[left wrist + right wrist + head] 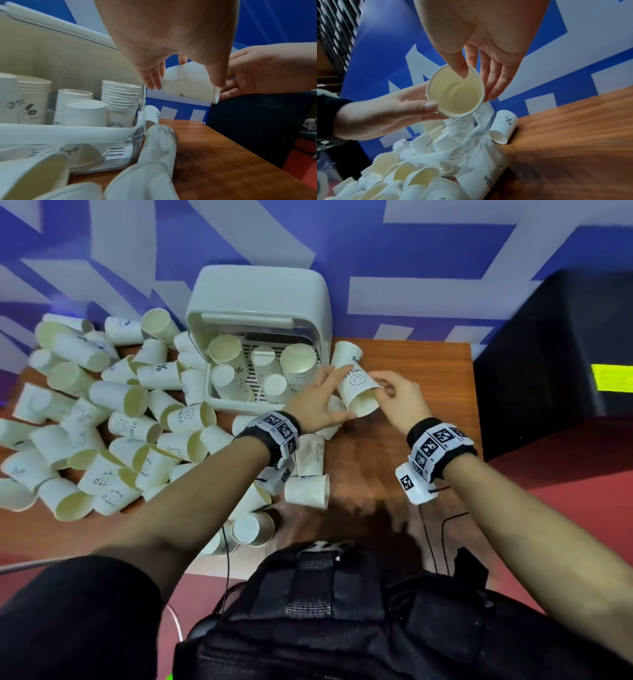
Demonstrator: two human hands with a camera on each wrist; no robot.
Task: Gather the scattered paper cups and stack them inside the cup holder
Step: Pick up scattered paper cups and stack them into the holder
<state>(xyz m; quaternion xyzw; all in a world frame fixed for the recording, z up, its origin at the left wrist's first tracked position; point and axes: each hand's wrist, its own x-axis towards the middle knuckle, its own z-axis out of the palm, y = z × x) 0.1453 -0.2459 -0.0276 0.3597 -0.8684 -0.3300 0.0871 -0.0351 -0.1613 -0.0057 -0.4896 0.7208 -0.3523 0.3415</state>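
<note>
Both of my hands hold one white paper cup (359,392) with a smiley print, tipped on its side just right of the white cup holder (257,302). My left hand (344,393) grips its side between thumb and fingers. My right hand (380,390) pinches its rim, and in the right wrist view the thumb sits inside the cup (453,94) with the fingers outside. The holder contains two stacks (298,364) and a few upturned cups. In the left wrist view the cup (193,89) hangs above the table beside the holder wall (142,121).
A big heap of loose cups (102,422) covers the wooden table (411,457) left of the holder. One cup (347,354) lies against the holder's right side and more cups (308,487) lie under my left forearm. A black box (555,354) stands at the right edge.
</note>
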